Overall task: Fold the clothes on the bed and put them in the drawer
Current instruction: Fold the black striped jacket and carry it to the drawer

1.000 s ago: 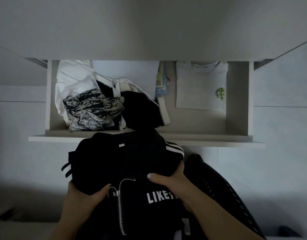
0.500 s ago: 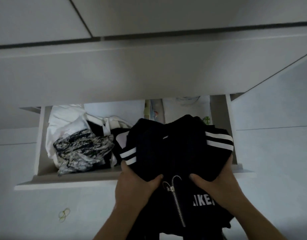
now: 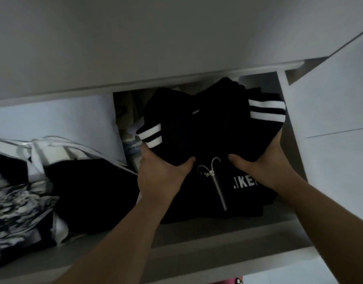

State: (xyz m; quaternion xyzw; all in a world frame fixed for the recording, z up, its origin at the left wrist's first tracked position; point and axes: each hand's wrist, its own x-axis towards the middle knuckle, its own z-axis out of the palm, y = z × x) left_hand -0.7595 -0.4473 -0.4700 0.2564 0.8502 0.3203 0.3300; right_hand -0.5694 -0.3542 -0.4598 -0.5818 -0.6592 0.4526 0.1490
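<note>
Carried over the front rim of the drawer [image 3: 217,257], the jacket [image 3: 207,130] now lies in its right half, near the right wall. Left hand [image 3: 162,177] and right hand [image 3: 262,167] grip its sides, fingers wrapping the fabric, thumbs on top, so the folds hold together.

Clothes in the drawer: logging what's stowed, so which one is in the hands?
The black zip jacket with white-striped cuffs, gripped by left hand and right hand; the plain black garment and patterned piece lie untouched.
</note>
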